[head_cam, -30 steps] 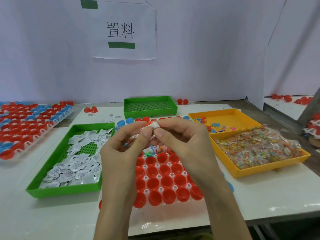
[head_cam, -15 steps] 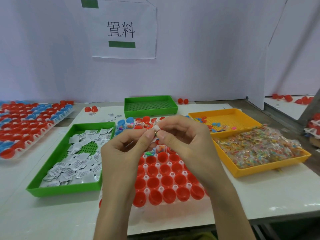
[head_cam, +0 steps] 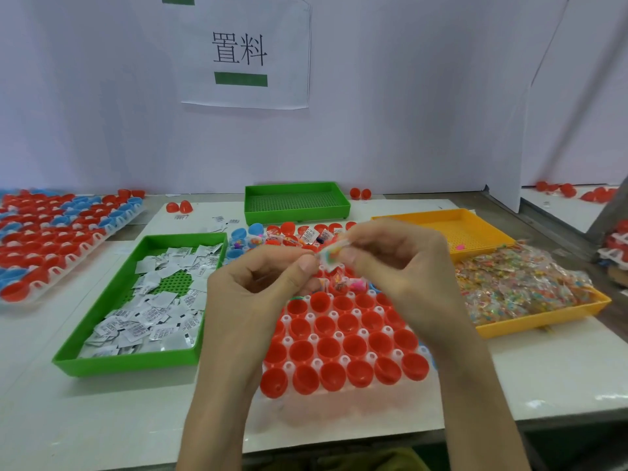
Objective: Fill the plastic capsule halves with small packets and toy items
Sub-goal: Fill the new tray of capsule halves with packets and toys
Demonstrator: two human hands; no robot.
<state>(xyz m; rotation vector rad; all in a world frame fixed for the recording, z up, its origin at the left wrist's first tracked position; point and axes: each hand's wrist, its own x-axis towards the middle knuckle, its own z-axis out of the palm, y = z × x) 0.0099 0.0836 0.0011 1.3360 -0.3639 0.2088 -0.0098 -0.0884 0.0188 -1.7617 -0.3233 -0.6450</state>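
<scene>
A small packet (head_cam: 330, 259) is pinched between the left hand (head_cam: 258, 297) and the right hand (head_cam: 404, 266), above the capsule halves (head_cam: 343, 348) at mid-worktop (head_cam: 68, 419). These are flanked by a green tray (head_cam: 125, 362) leftward and a yellow tray (head_cam: 530, 326) rightward. Bare surface is left along the near edge.

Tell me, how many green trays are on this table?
2. The near green tray lies at the left front, holding white packets. The far green tray sits at the back, beyond the red capsule halves, nothing visible inside. No third shows.
</scene>
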